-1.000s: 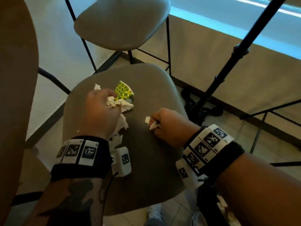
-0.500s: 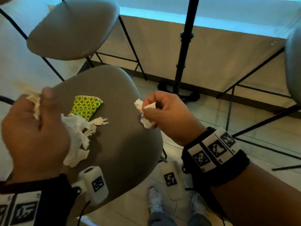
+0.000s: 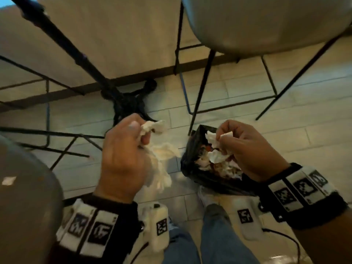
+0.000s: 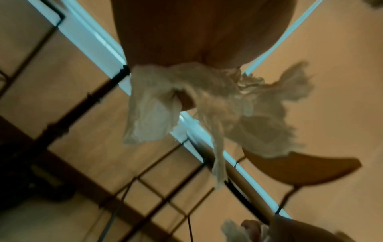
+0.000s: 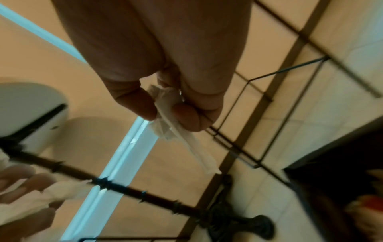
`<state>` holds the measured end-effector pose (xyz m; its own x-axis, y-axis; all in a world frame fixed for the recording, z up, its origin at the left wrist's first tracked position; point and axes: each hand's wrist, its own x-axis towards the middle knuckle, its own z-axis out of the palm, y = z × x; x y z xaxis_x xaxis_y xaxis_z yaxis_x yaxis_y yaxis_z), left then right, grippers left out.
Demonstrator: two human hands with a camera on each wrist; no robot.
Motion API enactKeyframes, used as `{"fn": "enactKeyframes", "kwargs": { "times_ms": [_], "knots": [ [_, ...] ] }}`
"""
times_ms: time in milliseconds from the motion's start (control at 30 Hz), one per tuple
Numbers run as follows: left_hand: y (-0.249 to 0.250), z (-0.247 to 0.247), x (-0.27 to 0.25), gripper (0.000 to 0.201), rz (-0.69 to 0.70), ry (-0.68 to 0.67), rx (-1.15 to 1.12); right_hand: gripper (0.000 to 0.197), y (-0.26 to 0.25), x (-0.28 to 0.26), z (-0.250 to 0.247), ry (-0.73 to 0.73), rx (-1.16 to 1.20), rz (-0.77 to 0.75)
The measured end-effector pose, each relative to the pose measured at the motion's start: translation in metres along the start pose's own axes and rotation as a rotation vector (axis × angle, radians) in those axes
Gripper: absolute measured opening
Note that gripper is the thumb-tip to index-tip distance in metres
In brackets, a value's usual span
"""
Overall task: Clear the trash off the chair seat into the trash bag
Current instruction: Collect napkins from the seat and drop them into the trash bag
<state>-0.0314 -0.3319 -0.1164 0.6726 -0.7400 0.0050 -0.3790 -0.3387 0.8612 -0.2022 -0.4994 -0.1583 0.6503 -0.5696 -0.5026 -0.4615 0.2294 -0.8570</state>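
Note:
My left hand [image 3: 125,153] grips a bunch of crumpled white tissue [image 3: 162,159] that hangs down from the fist [image 4: 199,101]. It is held over the floor, just left of the black trash bag [image 3: 192,149]. My right hand [image 3: 245,147] pinches a smaller wad of white paper [image 3: 215,141] between thumb and fingers [image 5: 165,111], directly above the bag's open mouth. The bag stands on the floor and holds several crumpled papers. The grey chair seat [image 3: 24,202] shows at the lower left with a small white scrap [image 3: 8,180] on it.
A second grey chair seat [image 3: 266,21] hangs over the upper right on thin black legs [image 3: 202,88]. A black tripod stand [image 3: 129,100] rises from the tiled floor ahead. My legs in jeans [image 3: 215,241] are below, beside the bag.
Both hands have lifted off the chair seat and swung right with their paper. The view has turned from the seat to the floor, and the trash bag has come into sight under the right hand.

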Motion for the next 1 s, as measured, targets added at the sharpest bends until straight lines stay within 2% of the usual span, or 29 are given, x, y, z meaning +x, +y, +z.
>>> {"fn": "enactKeyframes", "kwargs": {
  "times_ms": [67, 100, 167, 267, 400, 467, 567, 700, 767, 833, 867, 900, 967, 1000],
  "knots": [
    [-0.001, 0.051, 0.013, 0.019, -0.012, -0.167, 0.001, 0.005, 0.042, 0.003, -0.032, 0.096, 0.044, 0.084],
    [-0.006, 0.082, 0.021, 0.023, -0.055, -0.165, 0.045, 0.004, 0.062, 0.004, -0.045, 0.136, 0.075, 0.122],
    [-0.02, 0.135, 0.028, 0.035, -0.089, -0.224, -0.04, 0.004, 0.103, 0.008, -0.068, 0.203, 0.116, 0.196],
    [-0.046, 0.196, 0.033, 0.029, -0.166, -0.353, -0.175, 0.016, 0.164, 0.015, -0.094, 0.267, 0.184, 0.292],
    [-0.092, 0.266, 0.034, 0.019, -0.27, -0.436, -0.087, 0.019, 0.237, 0.031, -0.11, 0.322, 0.257, 0.422],
    [-0.114, 0.293, 0.031, 0.018, -0.348, -0.431, -0.07, 0.02, 0.269, 0.042, -0.111, 0.367, 0.29, 0.474],
    [-0.148, 0.323, 0.027, 0.019, -0.415, -0.387, -0.045, 0.016, 0.314, 0.063, -0.106, 0.434, 0.348, 0.55],
    [-0.196, 0.354, 0.019, 0.016, -0.543, -0.301, -0.077, 0.022, 0.367, 0.089, -0.094, 0.503, 0.449, 0.644],
    [-0.223, 0.365, 0.012, 0.016, -0.641, -0.35, -0.082, 0.021, 0.389, 0.103, -0.091, 0.534, 0.609, 0.665],
    [-0.247, 0.371, 0.002, 0.039, -0.789, -0.435, -0.126, 0.01, 0.404, 0.115, -0.087, 0.509, 0.772, 0.667],
    [-0.257, 0.371, -0.003, 0.048, -0.87, -0.462, -0.166, 0.014, 0.41, 0.119, -0.085, 0.467, 0.795, 0.684],
    [-0.263, 0.371, -0.007, 0.051, -0.928, -0.491, -0.187, 0.029, 0.413, 0.123, -0.083, 0.422, 0.794, 0.708],
    [-0.268, 0.366, -0.01, 0.047, -0.971, -0.557, -0.186, 0.059, 0.415, 0.125, -0.079, 0.367, 0.747, 0.752],
    [-0.269, 0.363, -0.009, 0.038, -1.003, -0.57, -0.191, 0.067, 0.413, 0.124, -0.078, 0.345, 0.704, 0.771]
  ]
}}
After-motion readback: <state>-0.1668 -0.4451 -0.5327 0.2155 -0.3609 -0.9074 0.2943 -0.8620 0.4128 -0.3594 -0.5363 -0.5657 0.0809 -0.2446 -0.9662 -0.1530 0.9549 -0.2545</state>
